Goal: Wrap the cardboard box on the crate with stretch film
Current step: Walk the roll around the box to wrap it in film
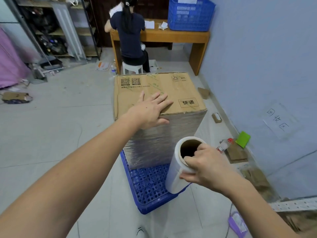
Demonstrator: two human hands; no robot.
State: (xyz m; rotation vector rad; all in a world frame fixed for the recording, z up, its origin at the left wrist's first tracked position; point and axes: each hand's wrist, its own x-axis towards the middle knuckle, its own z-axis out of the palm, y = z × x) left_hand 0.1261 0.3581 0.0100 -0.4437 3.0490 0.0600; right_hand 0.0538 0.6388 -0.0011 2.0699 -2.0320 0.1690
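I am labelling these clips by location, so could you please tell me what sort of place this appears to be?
Probably a small packing or parcel room: a cardboard box partly wrapped in film stands on a blue crate, cardboard scraps lie by the wall, and storage shelves stand behind.

Head-worn view, forward and down, close above hands [180, 140]

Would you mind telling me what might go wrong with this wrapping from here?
The cardboard box is steadied only by the flat left hand near its edge, so pulling film could shift it on the blue crate. The right hand holds the stretch film roll by its top end, so it may slip.
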